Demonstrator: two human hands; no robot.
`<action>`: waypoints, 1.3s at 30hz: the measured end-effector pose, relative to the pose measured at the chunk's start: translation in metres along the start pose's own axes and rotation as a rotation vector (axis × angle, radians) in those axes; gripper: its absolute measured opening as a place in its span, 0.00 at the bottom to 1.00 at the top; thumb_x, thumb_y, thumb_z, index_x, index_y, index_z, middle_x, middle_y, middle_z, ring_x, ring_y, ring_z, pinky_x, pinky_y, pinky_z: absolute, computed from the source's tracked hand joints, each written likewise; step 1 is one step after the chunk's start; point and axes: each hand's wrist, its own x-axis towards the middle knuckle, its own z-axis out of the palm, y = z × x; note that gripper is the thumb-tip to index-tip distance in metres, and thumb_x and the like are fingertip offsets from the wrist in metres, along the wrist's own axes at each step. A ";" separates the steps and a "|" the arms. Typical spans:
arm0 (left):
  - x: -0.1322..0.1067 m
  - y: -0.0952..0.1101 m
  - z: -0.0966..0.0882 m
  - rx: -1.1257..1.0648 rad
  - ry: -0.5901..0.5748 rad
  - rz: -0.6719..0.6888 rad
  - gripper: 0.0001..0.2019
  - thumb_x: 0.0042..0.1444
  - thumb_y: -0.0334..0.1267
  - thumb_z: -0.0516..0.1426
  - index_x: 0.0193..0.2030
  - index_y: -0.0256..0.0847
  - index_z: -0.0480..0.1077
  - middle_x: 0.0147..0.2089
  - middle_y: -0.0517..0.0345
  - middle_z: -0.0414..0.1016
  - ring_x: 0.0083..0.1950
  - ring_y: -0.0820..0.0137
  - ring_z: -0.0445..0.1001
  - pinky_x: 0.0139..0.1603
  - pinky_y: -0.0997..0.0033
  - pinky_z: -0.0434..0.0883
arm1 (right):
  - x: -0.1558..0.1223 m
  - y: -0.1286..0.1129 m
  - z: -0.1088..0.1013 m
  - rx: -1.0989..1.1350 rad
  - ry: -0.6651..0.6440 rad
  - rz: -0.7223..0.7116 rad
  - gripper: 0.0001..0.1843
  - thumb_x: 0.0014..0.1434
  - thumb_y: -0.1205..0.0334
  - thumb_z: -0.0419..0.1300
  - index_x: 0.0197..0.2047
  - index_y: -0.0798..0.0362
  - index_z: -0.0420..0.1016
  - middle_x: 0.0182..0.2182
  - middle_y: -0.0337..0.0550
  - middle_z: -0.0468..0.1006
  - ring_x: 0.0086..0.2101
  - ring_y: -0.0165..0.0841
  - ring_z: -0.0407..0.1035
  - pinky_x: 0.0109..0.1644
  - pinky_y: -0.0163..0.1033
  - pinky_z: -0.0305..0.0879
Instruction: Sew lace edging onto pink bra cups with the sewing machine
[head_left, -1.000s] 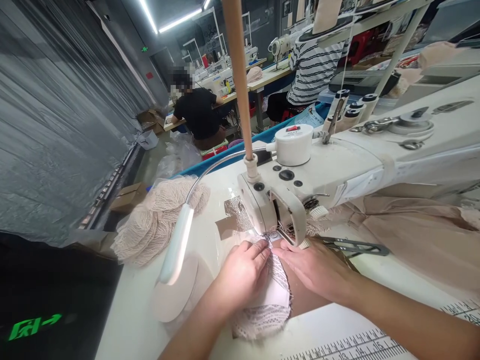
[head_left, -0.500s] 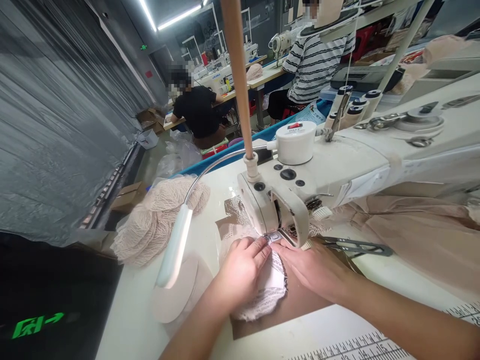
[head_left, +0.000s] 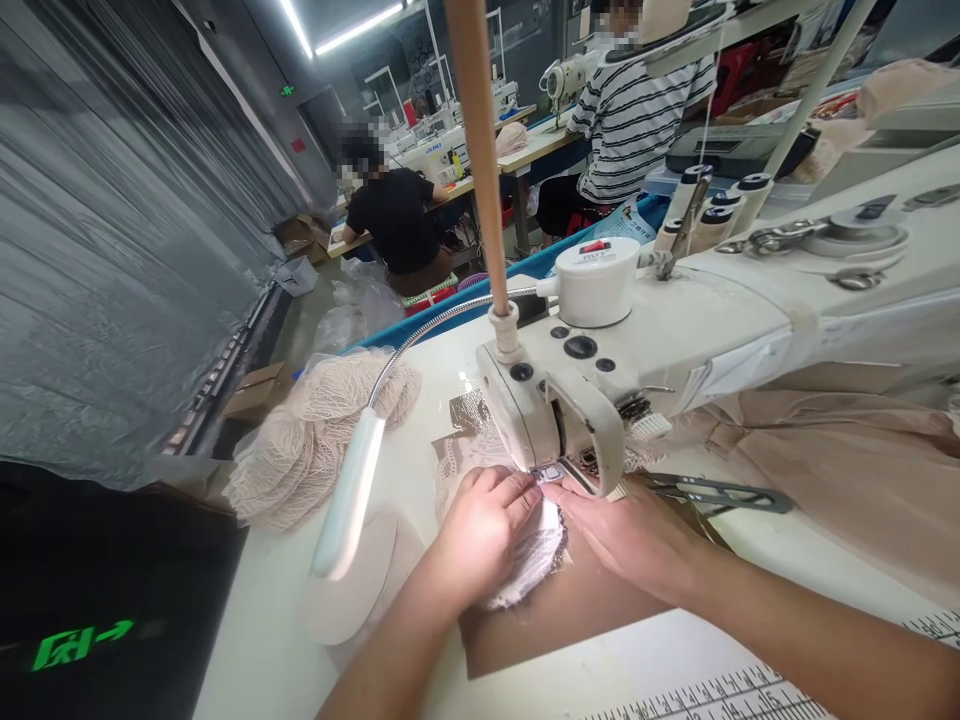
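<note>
A pale lace fabric piece (head_left: 529,572) with a rounded, dark-stitched edge lies under the head of the white sewing machine (head_left: 525,410). My left hand (head_left: 484,530) rests over it with closed, bent fingers, their tips pressing the fabric close to the presser foot. On the other side of the foot, my right hand (head_left: 630,535) keeps its thumb and fingers together at the fabric's edge. The fingertips of both hands almost meet there. Beneath them is a brown sheet (head_left: 570,620) on the white table. My fingers partly cover the needle area.
Stacked lace pieces (head_left: 322,430) lie left, behind a lamp (head_left: 351,500) and pale rounded pieces (head_left: 352,580). Thread snips (head_left: 720,492) and beige fabric (head_left: 832,460) are right. A printed ruler (head_left: 735,700) runs along the front. Two people sit at machines farther back.
The lace piece has moved forward under the machine, away from me, so less of it shows in front of my hands. Both hands stay in nearly the same place.
</note>
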 end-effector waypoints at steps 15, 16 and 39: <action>-0.001 0.000 0.000 -0.042 0.057 0.003 0.13 0.62 0.33 0.49 0.50 0.36 0.70 0.50 0.51 0.75 0.44 0.61 0.67 0.43 0.60 0.67 | -0.005 0.004 -0.003 0.054 -0.142 -0.008 0.19 0.58 0.75 0.45 0.38 0.54 0.76 0.32 0.44 0.75 0.34 0.36 0.69 0.38 0.42 0.67; -0.001 -0.001 0.001 -0.037 0.063 -0.001 0.14 0.62 0.34 0.49 0.51 0.37 0.70 0.50 0.51 0.75 0.44 0.62 0.67 0.43 0.60 0.67 | -0.005 0.004 -0.002 0.035 -0.136 -0.015 0.19 0.57 0.76 0.45 0.38 0.54 0.76 0.32 0.45 0.76 0.34 0.36 0.69 0.38 0.42 0.67; -0.006 -0.006 -0.003 -0.053 0.014 0.150 0.15 0.63 0.34 0.49 0.54 0.38 0.68 0.53 0.49 0.74 0.48 0.64 0.68 0.50 0.61 0.66 | -0.003 0.000 -0.008 0.064 -0.128 -0.034 0.21 0.54 0.77 0.47 0.42 0.52 0.76 0.32 0.44 0.73 0.32 0.34 0.66 0.35 0.38 0.61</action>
